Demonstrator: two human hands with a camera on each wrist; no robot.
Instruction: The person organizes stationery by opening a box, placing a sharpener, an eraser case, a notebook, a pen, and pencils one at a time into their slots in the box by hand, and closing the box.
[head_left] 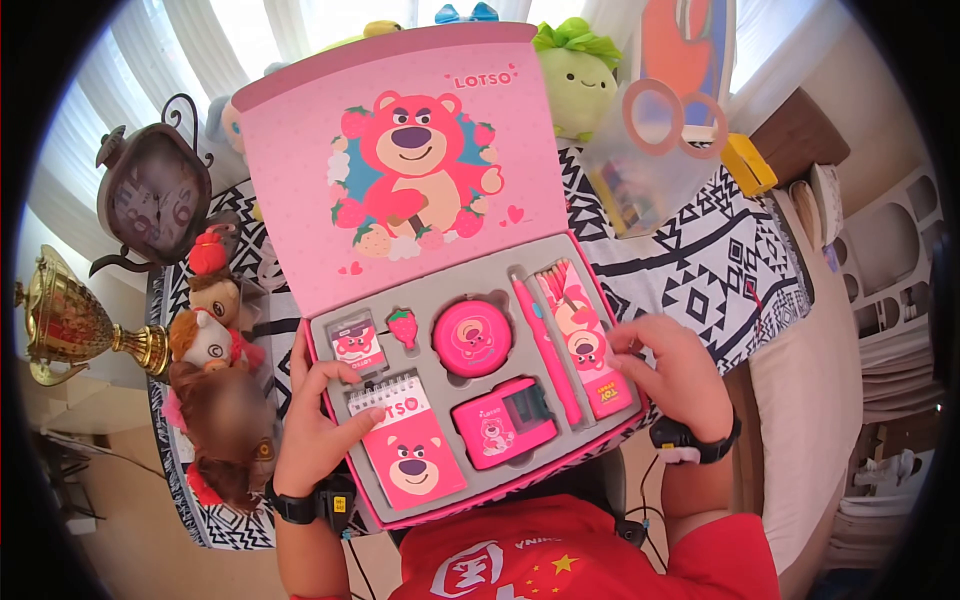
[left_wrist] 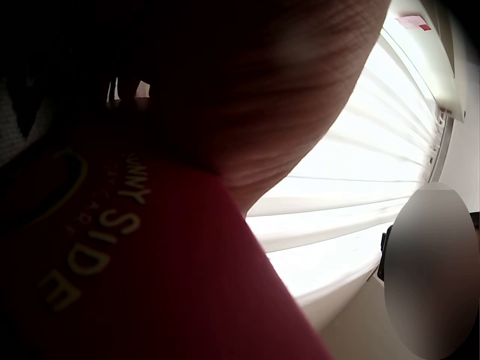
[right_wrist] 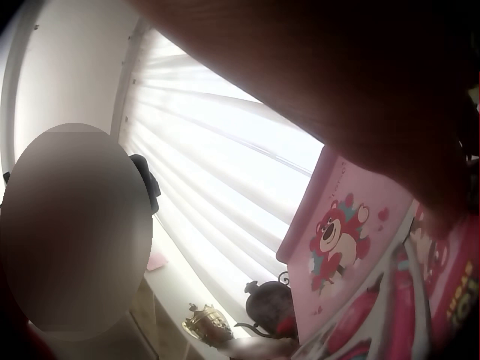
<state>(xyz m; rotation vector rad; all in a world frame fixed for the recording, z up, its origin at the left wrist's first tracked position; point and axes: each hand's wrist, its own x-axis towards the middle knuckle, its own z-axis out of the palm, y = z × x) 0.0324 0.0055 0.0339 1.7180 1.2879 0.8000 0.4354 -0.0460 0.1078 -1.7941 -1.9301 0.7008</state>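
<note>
A pink gift box point(head_left: 400, 150) with its lid raised lies tilted before the person in the head view. Its grey tray holds a notepad point(head_left: 412, 455), a round pink case point(head_left: 472, 336), a pink sharpener point(head_left: 505, 422), a pink pen point(head_left: 548, 350), a pencil box point(head_left: 590, 350), an eraser pack point(head_left: 355, 345) and a strawberry piece point(head_left: 402, 327). The left hand point(head_left: 318, 425) grips the box's left edge, thumb over the notepad. At the right edge, the right hand point(head_left: 680, 375) has bent fingers at the pencil box; whether they pinch it is unclear.
Plush toys point(head_left: 215, 350), a gold trophy point(head_left: 75, 318) and a dark clock point(head_left: 155, 200) stand at the left. Behind the box are a green plush point(head_left: 578, 80) and a clear bag point(head_left: 640, 170). A patterned cloth point(head_left: 690, 255) covers the table; a white rack point(head_left: 890, 250) is at the right.
</note>
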